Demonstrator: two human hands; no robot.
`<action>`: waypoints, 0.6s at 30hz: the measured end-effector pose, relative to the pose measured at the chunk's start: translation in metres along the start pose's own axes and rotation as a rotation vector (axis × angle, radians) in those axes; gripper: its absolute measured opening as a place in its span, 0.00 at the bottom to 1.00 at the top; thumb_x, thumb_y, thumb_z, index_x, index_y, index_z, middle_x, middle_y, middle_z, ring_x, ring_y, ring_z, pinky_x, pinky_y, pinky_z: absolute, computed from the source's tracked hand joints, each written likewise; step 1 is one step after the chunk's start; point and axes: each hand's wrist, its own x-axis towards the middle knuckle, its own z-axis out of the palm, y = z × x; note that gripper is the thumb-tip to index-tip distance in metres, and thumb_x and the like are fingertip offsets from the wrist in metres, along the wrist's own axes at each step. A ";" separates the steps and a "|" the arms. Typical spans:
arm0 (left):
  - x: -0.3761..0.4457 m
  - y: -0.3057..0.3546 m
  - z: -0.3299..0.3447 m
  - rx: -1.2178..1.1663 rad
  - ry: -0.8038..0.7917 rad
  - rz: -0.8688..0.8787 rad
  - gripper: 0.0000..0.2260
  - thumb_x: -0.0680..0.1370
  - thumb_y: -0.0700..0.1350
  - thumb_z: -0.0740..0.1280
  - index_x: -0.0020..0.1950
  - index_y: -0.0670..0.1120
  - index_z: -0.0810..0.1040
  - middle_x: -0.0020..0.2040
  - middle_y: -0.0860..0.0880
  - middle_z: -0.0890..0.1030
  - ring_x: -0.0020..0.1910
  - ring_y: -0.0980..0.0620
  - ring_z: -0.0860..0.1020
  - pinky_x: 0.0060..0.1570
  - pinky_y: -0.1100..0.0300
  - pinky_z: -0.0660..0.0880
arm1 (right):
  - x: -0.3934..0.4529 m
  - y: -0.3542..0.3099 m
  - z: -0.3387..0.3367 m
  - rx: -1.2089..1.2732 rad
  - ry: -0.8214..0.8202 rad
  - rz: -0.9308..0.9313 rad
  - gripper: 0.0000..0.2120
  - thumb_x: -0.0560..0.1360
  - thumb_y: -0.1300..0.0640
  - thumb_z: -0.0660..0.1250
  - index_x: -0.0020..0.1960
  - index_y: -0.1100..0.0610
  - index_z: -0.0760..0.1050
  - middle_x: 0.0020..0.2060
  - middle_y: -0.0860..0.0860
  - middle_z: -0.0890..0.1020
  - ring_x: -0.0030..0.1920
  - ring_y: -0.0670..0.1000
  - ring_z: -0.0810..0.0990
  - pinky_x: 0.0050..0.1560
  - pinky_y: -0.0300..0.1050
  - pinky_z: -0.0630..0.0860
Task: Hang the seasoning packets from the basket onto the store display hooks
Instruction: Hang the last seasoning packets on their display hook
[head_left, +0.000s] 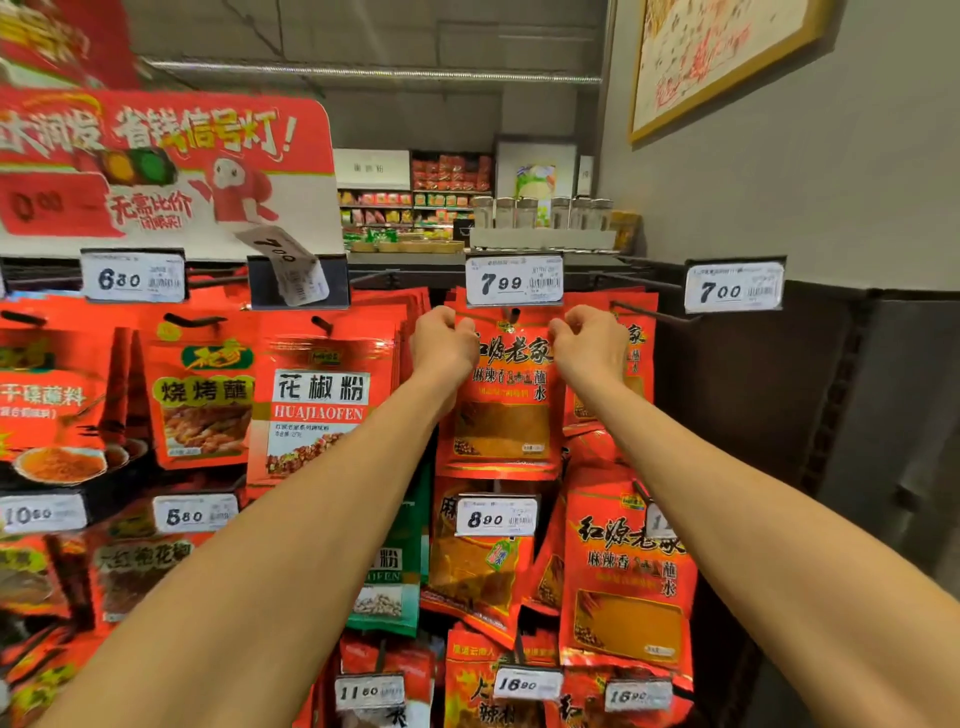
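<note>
**Both hands hold a red packet at the hook under the 7.99 tag**

The left hand (441, 340) and the right hand (589, 338) are raised to the top row of the display. Each one pinches an upper corner of a red seasoning packet (506, 395) between the thumb and the curled fingers, the left hand at the left corner and the right hand at the right corner. The packet hangs upright and flat to the camera. Its top edge is at the level of a dark display hook (514, 314), whose tip shows at the middle of the packet's top edge (I cannot tell if the hole is already over the hook). Directly above the hook sits a white price tag 7.99 (514, 280).

More red packets of the same kind hang behind this one, and one of them shows just to the right of the right hand. Further right, an empty-looking hook arm carries a price tag 7.00 (733, 287). To the left of the left hand hangs a huajiaofen packet (322, 405) with a white label, touching its neighbours in a thick stack. Below the held packet there is a price tag 8.00 (496, 517), and at lower right another red packet (628, 566) with the same print. A red promotion sign (166, 161) stands above the left part of the rack. The basket is not in view.
</note>
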 end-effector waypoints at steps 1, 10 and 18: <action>-0.003 0.001 -0.002 0.018 0.026 0.003 0.14 0.81 0.44 0.64 0.36 0.48 0.70 0.34 0.52 0.73 0.35 0.52 0.69 0.34 0.57 0.65 | -0.004 -0.002 -0.003 0.002 0.002 -0.015 0.08 0.80 0.52 0.67 0.44 0.52 0.80 0.41 0.49 0.82 0.44 0.51 0.78 0.44 0.44 0.65; -0.052 -0.008 -0.040 -0.096 0.003 0.173 0.11 0.81 0.45 0.65 0.38 0.47 0.73 0.32 0.53 0.71 0.32 0.54 0.68 0.34 0.57 0.65 | -0.059 0.001 -0.049 0.348 -0.101 -0.192 0.13 0.82 0.53 0.61 0.39 0.56 0.66 0.34 0.49 0.70 0.37 0.48 0.68 0.39 0.47 0.66; -0.084 0.008 -0.055 -0.151 -0.076 0.306 0.12 0.82 0.43 0.64 0.38 0.47 0.70 0.34 0.51 0.70 0.33 0.58 0.67 0.36 0.61 0.66 | -0.074 -0.030 -0.070 0.474 -0.149 -0.153 0.07 0.80 0.51 0.67 0.56 0.52 0.78 0.52 0.51 0.84 0.54 0.53 0.83 0.59 0.62 0.78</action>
